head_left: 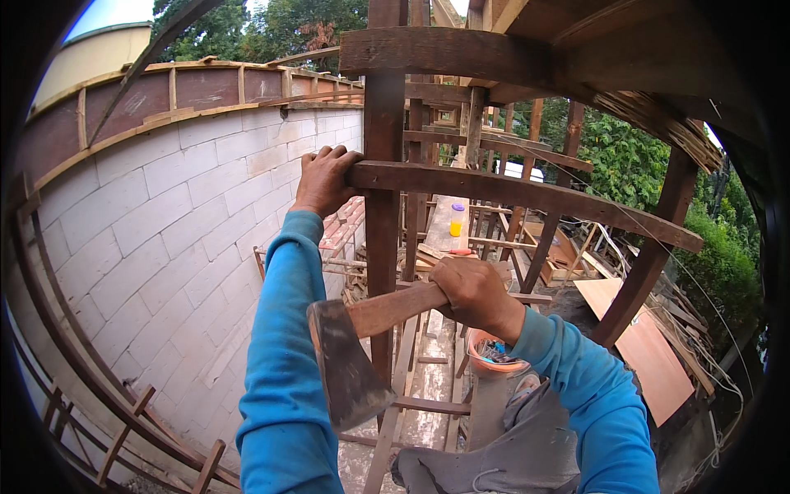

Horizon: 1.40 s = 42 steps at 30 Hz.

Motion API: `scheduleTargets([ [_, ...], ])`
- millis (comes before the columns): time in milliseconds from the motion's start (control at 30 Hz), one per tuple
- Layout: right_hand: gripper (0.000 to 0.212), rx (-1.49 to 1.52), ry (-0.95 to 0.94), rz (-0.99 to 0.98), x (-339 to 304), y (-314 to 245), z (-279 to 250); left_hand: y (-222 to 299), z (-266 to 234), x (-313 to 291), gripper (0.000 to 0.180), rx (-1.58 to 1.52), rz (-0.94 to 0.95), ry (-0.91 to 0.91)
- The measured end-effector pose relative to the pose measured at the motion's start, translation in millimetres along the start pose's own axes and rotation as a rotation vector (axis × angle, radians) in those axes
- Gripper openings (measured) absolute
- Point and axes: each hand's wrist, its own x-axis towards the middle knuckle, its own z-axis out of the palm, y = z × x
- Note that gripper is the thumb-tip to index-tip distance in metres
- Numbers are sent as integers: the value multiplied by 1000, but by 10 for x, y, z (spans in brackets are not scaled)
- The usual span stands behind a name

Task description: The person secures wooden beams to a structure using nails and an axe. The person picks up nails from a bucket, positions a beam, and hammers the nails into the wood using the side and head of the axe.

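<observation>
A dark metal axe head (pixel 347 362) on a brown wooden handle (pixel 397 307) points its broad edge downward, with an open gap showing beneath the horizontal dark-brown timber rail (pixel 527 189). The right hand (pixel 479 298) closes its fingers around the handle, the head jutting leftward past the knuckles. The left hand (pixel 327 179) curls its fingers over the rail's end; a pale block wall (pixel 189 198) stands left.

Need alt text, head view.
A person's right hand grips an axe by its wooden handle; the left hand is at the end of a dark wooden crossbar. A pale block wall stands at left.
</observation>
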Motion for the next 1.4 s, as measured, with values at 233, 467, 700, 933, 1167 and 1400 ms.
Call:
scheduleTargets([
  [233, 22, -17, -148, 512, 56, 294, 107, -74, 113, 113, 49, 17, 16, 57],
  [467, 28, -124, -154, 498, -165, 571, 134, 130, 51, 99, 46, -61, 14, 84],
  [700, 25, 33, 113, 81, 42, 47, 69, 15, -16, 18, 57, -8, 15, 50],
  [933, 18, 105, -85, 421, -23, 50, 129, -31, 78, 29, 68, -93, 6, 44],
  [1167, 24, -79, -181, 762, -105, 573, 69, 81, 105, 67, 64, -109, 51, 48],
  [1400, 18, 28, 123, 193, -63, 353, 123, 68, -25, 33, 68, -123, 41, 48],
])
